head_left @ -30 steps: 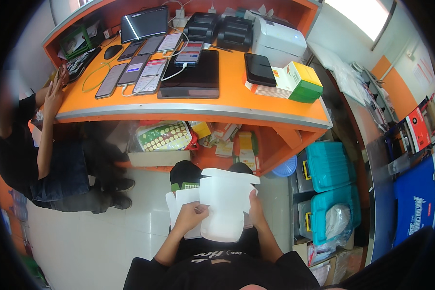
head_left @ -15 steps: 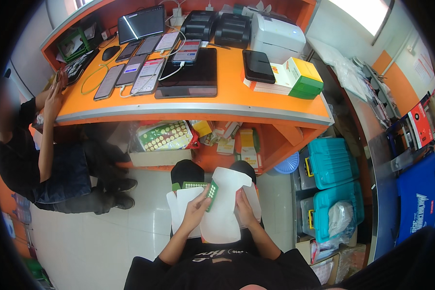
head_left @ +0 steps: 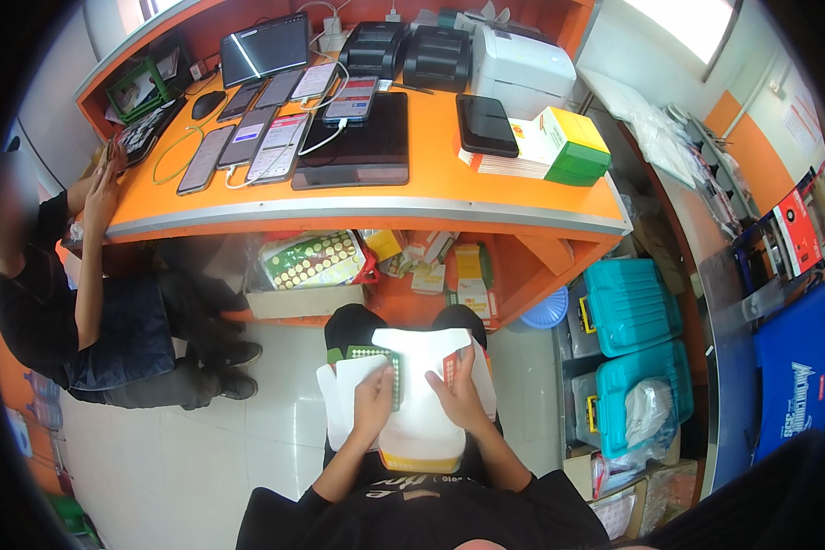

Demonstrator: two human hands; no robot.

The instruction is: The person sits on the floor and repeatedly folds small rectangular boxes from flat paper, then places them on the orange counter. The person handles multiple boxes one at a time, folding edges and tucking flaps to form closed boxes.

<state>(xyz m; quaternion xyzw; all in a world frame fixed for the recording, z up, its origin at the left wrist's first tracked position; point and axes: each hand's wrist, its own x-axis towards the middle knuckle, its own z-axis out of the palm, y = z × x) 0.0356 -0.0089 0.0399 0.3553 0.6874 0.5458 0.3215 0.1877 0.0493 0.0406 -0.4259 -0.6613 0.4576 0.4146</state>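
White sheets (head_left: 423, 394) are stacked on the person's lap, below the near edge of the orange counter (head_left: 431, 197). The left hand (head_left: 374, 405) lies on them with fingers curled, thumb pinching a small green-edged card (head_left: 376, 365) at the stack's left side. The right hand (head_left: 458, 396) presses flat on the top sheet, fingers spread toward a red-printed corner; whether it grips anything I cannot tell. A yellow strip (head_left: 422, 460) peeks out under the stack's near edge. On the counter, a row of phones (head_left: 247, 137) sits toward the left end, a dark tablet (head_left: 362, 137) at the middle, and a green and yellow box (head_left: 573, 147) by the right corner. A second person (head_left: 73, 293) sits at the counter's left end, one hand raised to its edge. Two teal cases (head_left: 628, 302) stand on the floor at right.
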